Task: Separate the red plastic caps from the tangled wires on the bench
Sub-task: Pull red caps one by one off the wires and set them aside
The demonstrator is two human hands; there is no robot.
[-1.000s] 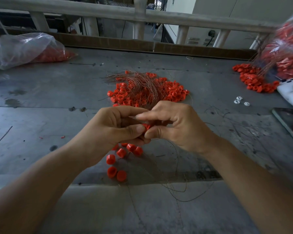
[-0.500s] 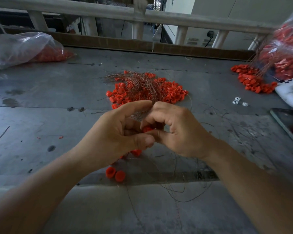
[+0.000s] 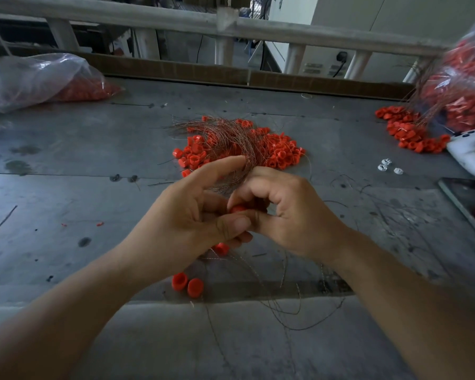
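Both hands meet above the middle of the bench (image 3: 66, 174), close to you.

Right hand (image 3: 291, 215): fingers curled tight, index and thumb pinching a red cap (image 3: 239, 209). Only a sliver of the cap shows between the two hands.

Left hand (image 3: 192, 215): fingers curled in on the same cap from the other side, thumb laid against your right thumb. The index finger stretches up across the wire bundle (image 3: 231, 138).

The bundle is thin coppery strands. It fans over the central pile of caps (image 3: 274, 152) and runs down into the gap between your hands. You cannot tell from here which hand grips the strands.

Nearer caps:
- one loose cap (image 3: 221, 248) just under the left hand, partly hidden
- a pair of caps (image 3: 187, 283) touching each other, closer to you, apart from the pile

Loose wires (image 3: 299, 311) curl over the bench's near edge, below your right wrist.

Elsewhere:
- far left, a clear bag (image 3: 33, 78) lying on its side with red caps inside
- far right, a second bag (image 3: 461, 86), blurred, full of red parts, with strands trailing out
- a smaller pile of caps (image 3: 406, 130) beside it
- a white device (image 3: 469, 154)
- three small white pieces (image 3: 388, 167)
- a dark flat slab (image 3: 472, 204) at the right edge

A pale railing (image 3: 176, 20) runs behind the bench.
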